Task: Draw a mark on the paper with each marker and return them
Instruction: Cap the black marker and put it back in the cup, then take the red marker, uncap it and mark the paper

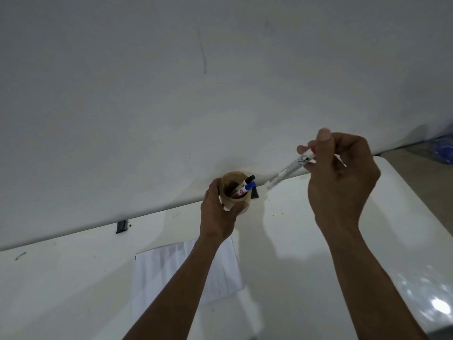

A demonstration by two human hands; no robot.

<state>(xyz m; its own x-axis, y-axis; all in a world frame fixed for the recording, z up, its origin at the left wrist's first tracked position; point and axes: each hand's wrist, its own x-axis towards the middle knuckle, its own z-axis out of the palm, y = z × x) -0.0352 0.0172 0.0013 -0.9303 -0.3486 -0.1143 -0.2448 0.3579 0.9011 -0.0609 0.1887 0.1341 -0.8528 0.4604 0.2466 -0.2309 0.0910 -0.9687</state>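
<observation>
A tan cup (234, 179) stands on the white table (61, 278) by the wall. My left hand (219, 212) is wrapped around the cup's near side. Inside it lean a black-capped marker (246, 182) and a blue-capped marker (249, 186). My right hand (340, 177) holds a white-barrelled marker (289, 168) by its upper end, up in the air to the right of the cup, its lower end pointing down-left toward the cup. A white sheet of paper (157, 271) lies on the table nearer to me, partly covered by my left forearm.
A small black object (256, 192) sits just behind the cup on the right. A dark clip (121, 227) is fixed at the table's back edge to the left. The white wall rises right behind the table. Blue items (443, 153) lie beyond the table's right corner.
</observation>
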